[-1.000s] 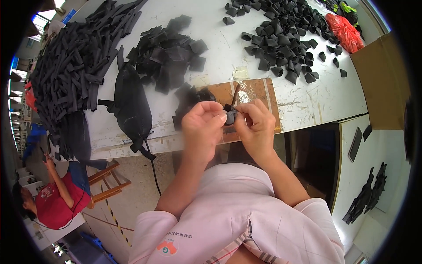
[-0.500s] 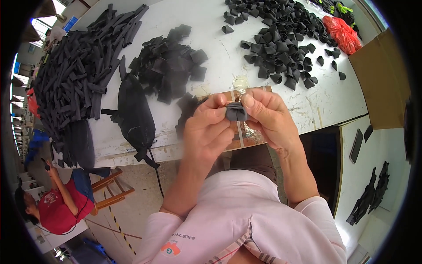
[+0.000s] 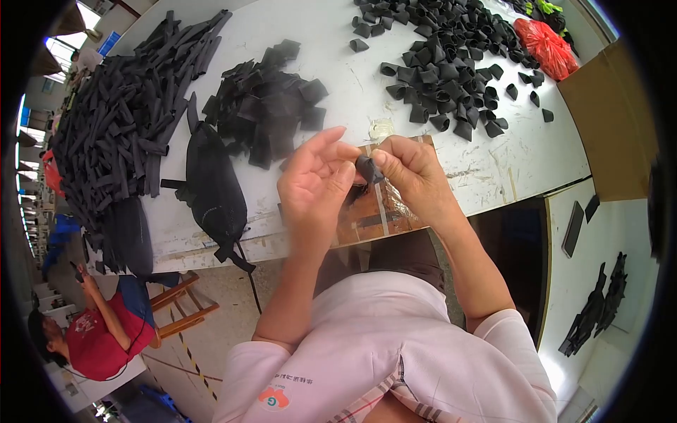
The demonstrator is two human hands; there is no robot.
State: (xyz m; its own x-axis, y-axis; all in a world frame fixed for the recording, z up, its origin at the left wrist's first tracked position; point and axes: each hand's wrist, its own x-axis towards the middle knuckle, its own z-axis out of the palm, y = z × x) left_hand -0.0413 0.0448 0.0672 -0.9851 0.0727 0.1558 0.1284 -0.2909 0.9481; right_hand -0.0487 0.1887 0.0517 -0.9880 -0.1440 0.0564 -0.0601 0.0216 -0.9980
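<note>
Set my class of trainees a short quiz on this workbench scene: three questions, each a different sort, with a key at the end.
1. True or false: the right hand is pinching a small dark fabric piece.

2. Multiple choice: what colour is the plastic bag near the pile of dark fabric loops?
A) Green
B) Red
C) Blue

3. Fill the gap: the long dark fabric strips are heaped toward the ____ end of the white table, as the person sees it.

Key: 1. True. 2. B. 3. Left.
</note>
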